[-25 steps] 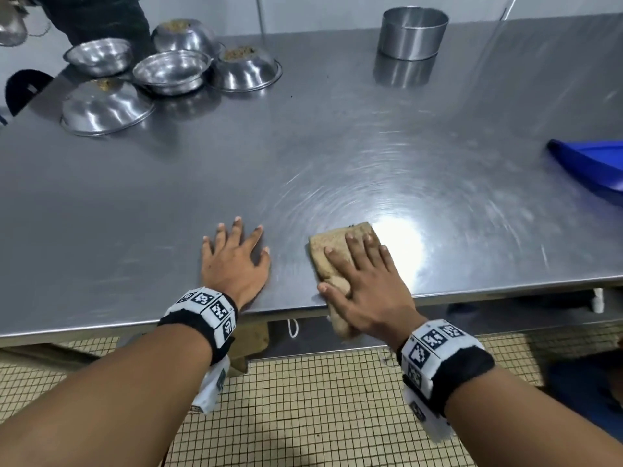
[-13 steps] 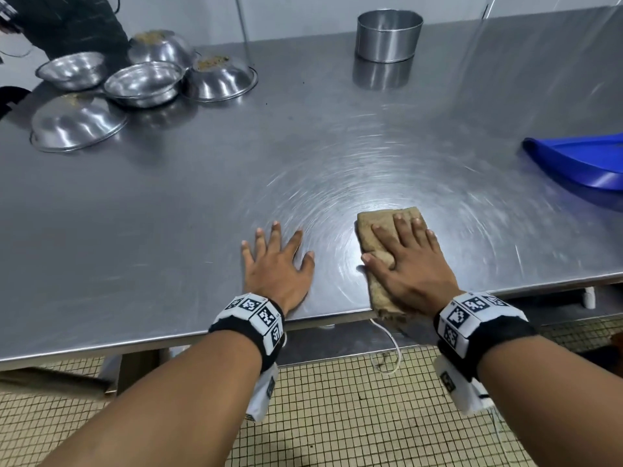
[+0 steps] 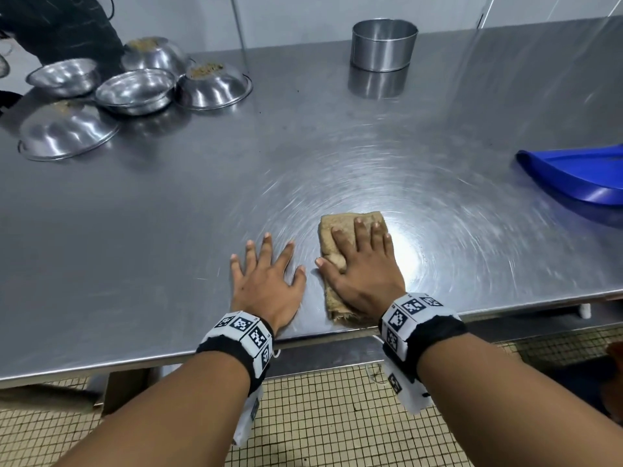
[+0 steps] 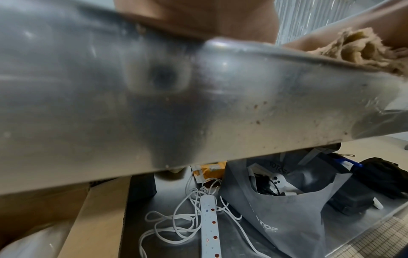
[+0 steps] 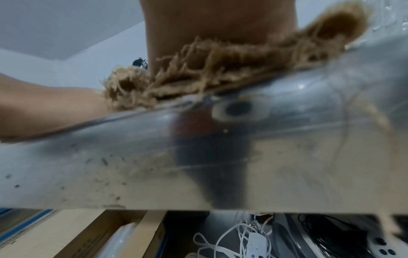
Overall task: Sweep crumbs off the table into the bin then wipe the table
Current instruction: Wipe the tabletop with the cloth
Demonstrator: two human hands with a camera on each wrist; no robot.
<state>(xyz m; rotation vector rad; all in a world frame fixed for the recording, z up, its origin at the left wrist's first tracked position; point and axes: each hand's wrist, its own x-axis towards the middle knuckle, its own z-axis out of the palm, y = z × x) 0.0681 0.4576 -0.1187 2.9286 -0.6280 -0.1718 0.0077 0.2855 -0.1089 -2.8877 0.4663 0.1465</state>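
Note:
A folded tan cloth (image 3: 337, 227) lies flat on the steel table (image 3: 303, 146) near its front edge. My right hand (image 3: 362, 261) presses on the cloth with straight, spread fingers. My left hand (image 3: 266, 278) rests flat on the bare steel just left of the cloth, fingers spread. In the right wrist view the cloth's frayed edge (image 5: 209, 69) sits at the table's front lip (image 5: 287, 157) under my wrist. In the left wrist view the cloth (image 4: 364, 47) shows at the upper right above the lip (image 4: 243, 104). A blue dustpan (image 3: 580, 173) lies at the right edge.
Several steel bowls (image 3: 135, 89), some upside down with crumbs on them, stand at the back left. A steel round tin (image 3: 384, 43) stands at the back middle. Under the table are cardboard boxes (image 4: 95, 218), a white power strip (image 4: 209, 223) with cables, and a grey bag (image 4: 287, 218).
My right hand has slid the cloth away from the front edge, further onto the table. My left hand stays flat beside it.

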